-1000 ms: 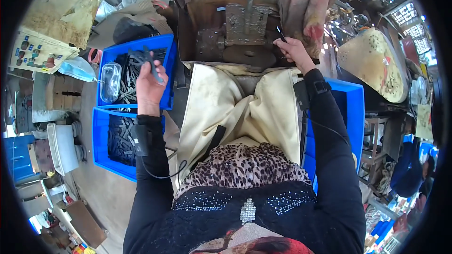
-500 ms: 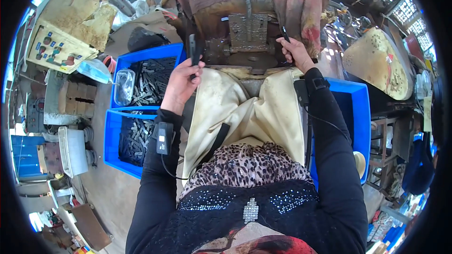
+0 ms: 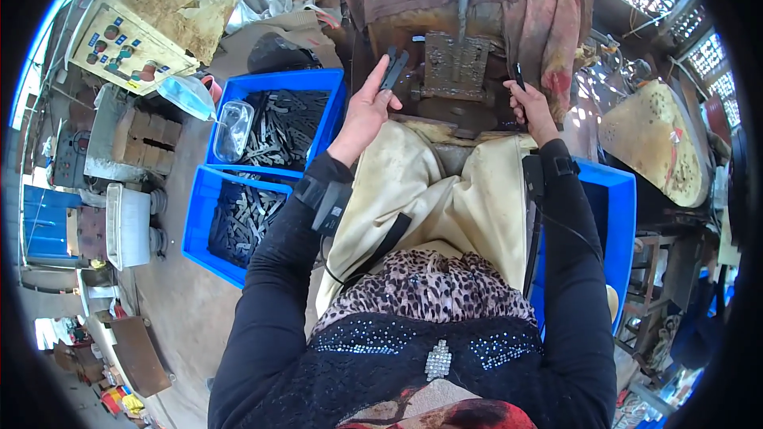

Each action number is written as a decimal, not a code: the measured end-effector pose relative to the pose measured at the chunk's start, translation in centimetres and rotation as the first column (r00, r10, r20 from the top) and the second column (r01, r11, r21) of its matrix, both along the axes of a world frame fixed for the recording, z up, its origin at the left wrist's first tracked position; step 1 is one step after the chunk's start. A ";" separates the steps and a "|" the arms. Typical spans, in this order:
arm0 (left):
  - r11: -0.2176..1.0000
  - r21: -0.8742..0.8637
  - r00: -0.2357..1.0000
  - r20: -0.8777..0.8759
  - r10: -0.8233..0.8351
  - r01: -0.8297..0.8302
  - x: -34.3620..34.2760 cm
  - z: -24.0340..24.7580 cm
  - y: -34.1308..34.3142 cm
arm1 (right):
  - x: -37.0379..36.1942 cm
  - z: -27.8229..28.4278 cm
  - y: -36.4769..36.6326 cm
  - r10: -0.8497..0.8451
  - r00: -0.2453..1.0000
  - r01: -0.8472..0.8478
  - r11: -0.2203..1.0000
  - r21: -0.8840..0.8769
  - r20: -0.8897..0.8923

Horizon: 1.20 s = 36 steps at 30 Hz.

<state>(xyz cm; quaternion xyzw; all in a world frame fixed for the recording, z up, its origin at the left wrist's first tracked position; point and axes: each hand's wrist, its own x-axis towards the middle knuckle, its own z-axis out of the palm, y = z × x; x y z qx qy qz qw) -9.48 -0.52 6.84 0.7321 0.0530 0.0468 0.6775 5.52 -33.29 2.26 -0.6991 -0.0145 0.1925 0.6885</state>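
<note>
My left hand [image 3: 366,117] is raised just right of the blue bins, closed on dark flat metal strips [image 3: 395,70]. Two strips seem to stand up past its fingers, slightly apart. Farther right, my right hand [image 3: 534,108] pinches a thin dark piece [image 3: 519,74] that points upward; its exact kind is too small to tell. Between and beyond the hands is a wet, rusty metal block [image 3: 455,63] with an upright rod [image 3: 463,8]. A dark round plate [image 3: 457,114] lies below the block. Neither hand touches the block.
On the left, the far blue bin [image 3: 337,99] and the near blue bin [image 3: 195,218] hold many dark strips. A clear plastic box [image 3: 234,131] rests on the far one. Another blue bin [image 3: 624,230] stands right. A control box [image 3: 119,48] is far left; stained cloth [image 3: 548,24] hangs ahead.
My left hand has moved forward and right, and the strips in it now show spread apart. My right hand stays near the block's right side. The whole view has shifted.
</note>
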 end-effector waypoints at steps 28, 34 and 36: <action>0.552 0.786 0.953 0.296 0.059 -0.278 5.6 -4.9 0.2 | 11.9 14.3 17.8 0.299 0.591 0.580 0.489 -0.652 0.750; 0.552 0.779 0.950 0.301 0.087 -0.298 5.6 -4.8 0.0 | 12.0 14.1 18.4 0.272 0.612 0.606 0.442 -0.662 0.743; 0.548 0.780 0.949 0.301 0.095 -0.302 5.4 -4.7 -0.1 | 11.7 14.0 18.3 0.273 0.607 0.606 0.448 -0.657 0.746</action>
